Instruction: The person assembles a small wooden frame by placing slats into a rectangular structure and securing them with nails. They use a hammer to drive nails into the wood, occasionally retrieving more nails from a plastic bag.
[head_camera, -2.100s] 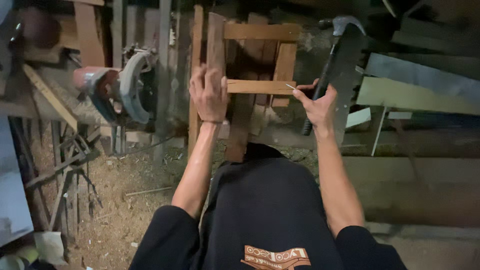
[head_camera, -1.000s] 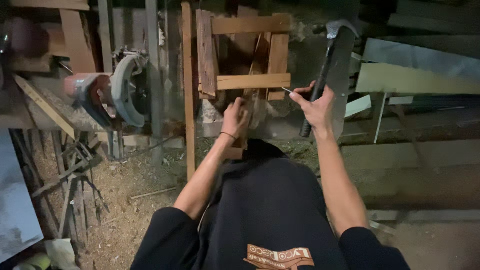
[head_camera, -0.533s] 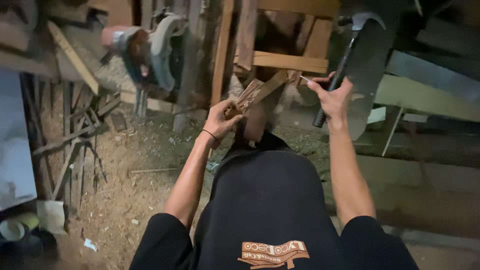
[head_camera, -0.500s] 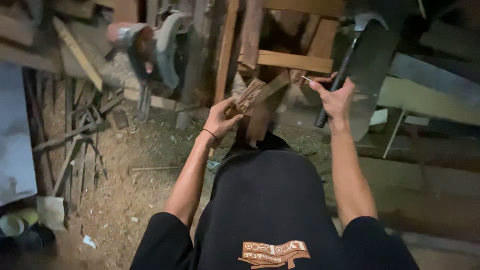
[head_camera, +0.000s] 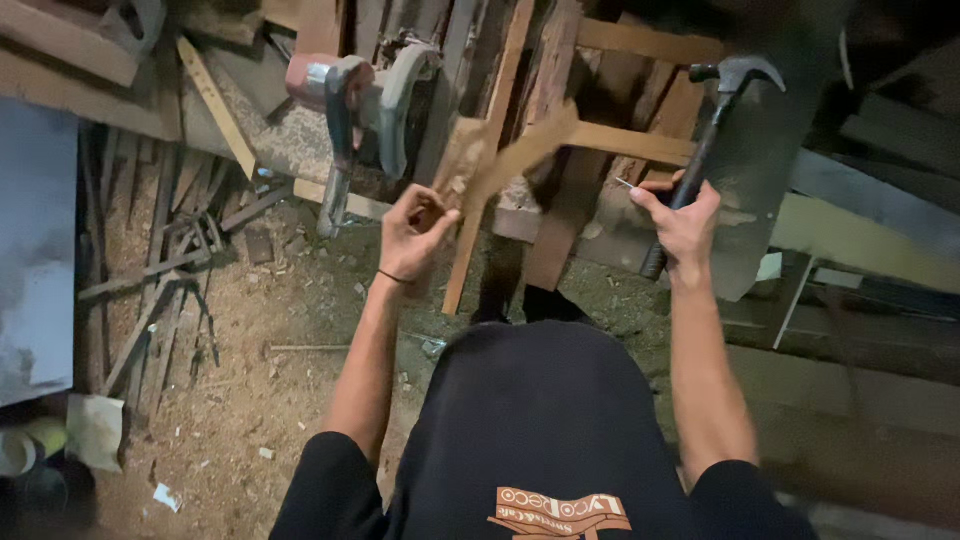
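In the head view, a short wooden slat (head_camera: 510, 160), blurred, was gripped by the left hand (head_camera: 415, 230) just in front of the wooden frame (head_camera: 640, 145). A claw hammer (head_camera: 700, 150) and a thin nail (head_camera: 628, 185) were clenched together in the right hand (head_camera: 680, 220). The nail could probably be dropped into the sawdust-strewn floor (head_camera: 250, 390), since one grip was shared by both.

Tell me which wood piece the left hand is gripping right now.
The short blurred offcut, in the left hand. Unlike the nailed frame slats, it is loose.
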